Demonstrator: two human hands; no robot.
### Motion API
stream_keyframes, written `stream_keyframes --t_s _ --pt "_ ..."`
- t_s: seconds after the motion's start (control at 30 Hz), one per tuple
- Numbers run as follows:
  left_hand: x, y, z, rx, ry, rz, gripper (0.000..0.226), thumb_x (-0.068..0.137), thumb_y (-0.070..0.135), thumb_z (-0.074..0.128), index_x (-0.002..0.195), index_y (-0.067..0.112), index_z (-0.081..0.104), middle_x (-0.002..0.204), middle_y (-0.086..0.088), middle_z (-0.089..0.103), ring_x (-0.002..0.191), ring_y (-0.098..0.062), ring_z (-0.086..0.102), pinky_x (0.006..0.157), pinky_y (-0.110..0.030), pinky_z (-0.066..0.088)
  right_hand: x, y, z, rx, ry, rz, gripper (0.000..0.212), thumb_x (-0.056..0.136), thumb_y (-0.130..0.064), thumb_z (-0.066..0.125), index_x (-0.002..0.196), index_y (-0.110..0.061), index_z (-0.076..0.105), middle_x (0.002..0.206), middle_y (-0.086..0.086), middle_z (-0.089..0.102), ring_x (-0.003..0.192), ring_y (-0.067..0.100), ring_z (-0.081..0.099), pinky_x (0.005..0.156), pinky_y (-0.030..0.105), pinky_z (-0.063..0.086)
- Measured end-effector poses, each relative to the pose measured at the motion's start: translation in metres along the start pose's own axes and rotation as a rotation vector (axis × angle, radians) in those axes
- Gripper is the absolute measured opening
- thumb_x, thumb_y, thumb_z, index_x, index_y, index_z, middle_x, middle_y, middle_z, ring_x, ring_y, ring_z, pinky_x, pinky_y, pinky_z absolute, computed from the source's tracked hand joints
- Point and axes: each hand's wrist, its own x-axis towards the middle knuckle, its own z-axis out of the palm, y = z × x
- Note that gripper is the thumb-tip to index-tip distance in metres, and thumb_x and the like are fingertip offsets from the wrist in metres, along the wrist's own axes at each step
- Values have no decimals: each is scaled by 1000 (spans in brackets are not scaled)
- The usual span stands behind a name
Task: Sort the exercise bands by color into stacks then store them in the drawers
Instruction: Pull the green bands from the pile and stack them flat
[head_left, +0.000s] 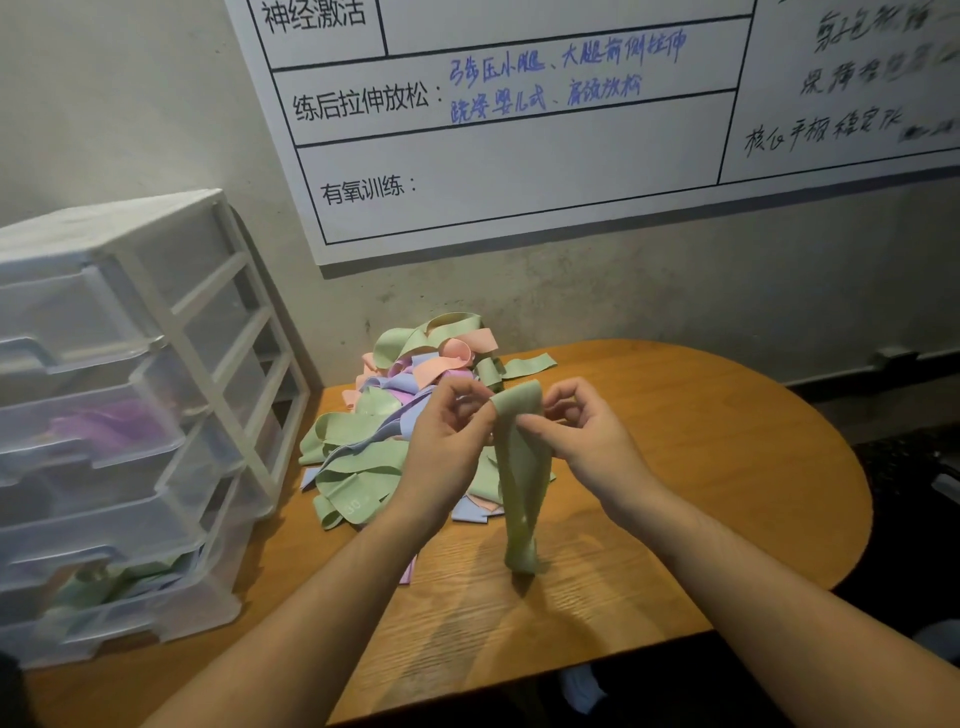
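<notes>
Both hands pinch the top of one green exercise band (519, 467): left hand (447, 431) and right hand (582, 431) each clamp it thumb-to-fingers, raised above the wooden table (701, 467). The band hangs as a flat, matte loop, its bottom touching the tabletop. Mixed band pile (384, 431) lies behind; translucent plastic drawer unit (130, 415) stands left.

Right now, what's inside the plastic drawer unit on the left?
Through the clear fronts of the drawer unit, purple bands show in one middle drawer and green bands in a lower one. The frosted plastic hides the other drawers' contents.
</notes>
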Motion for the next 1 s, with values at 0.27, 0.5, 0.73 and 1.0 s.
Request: stream_keyframes --t_s 0.27,0.5,0.73,1.0 --pt "2 -5 6 -29 -17 22 11 97 12 63 99 23 65 88 6 69 84 -9 68 70 -26 59 0 -6 -10 9 15 -66 30 90 -16 74 114 -31 65 98 1 74 97 16 70 77 28 60" --pt "4 -14 25 -121 -194 -152 23 97 45 52 115 35 62 114 -1 67 103 -18 66 85 -37 54 8 -10 -18 172 55 -29 14 93 -10 68 95 -23 62 88 8 67 80 13 61 66 28 48" --pt "6 -21 54 4 -252 -74 42 94 34 61 134 30 49 119 6 66 113 -13 63 97 -40 54 15 -9 -29 135 46 -54 18 95 -3 63 107 -15 58 97 5 67 86 4 64 74 16 51" --pt "25 -25 70 -228 -247 -212 39 97 18 55 135 25 54 124 -5 69 119 -29 63 104 -53 49 20 10 -47 165 81 6 24 95 -25 68 116 -26 58 113 5 68 100 15 64 83 29 52"
